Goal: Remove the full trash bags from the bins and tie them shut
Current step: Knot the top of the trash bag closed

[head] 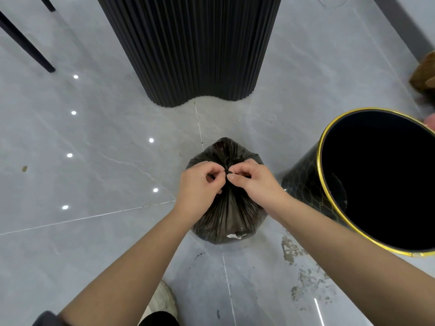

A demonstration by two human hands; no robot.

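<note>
A full black trash bag [229,215] stands on the grey tile floor in the middle of the head view, its top gathered into a small knot. My left hand [199,184] and my right hand [253,182] meet over that knot, each pinching the bunched plastic with thumb and fingertips. To the right stands a black bin with a gold rim [324,161]; it is tilted toward me and its inside looks dark with no bag in it.
A tall black fluted column [195,48] rises just behind the bag. Black chair legs [28,45] stand at the far left. A brown object [423,76] lies at the right edge. Stains mark the floor [303,267] at the lower right. My shoe [162,302] is near the bottom.
</note>
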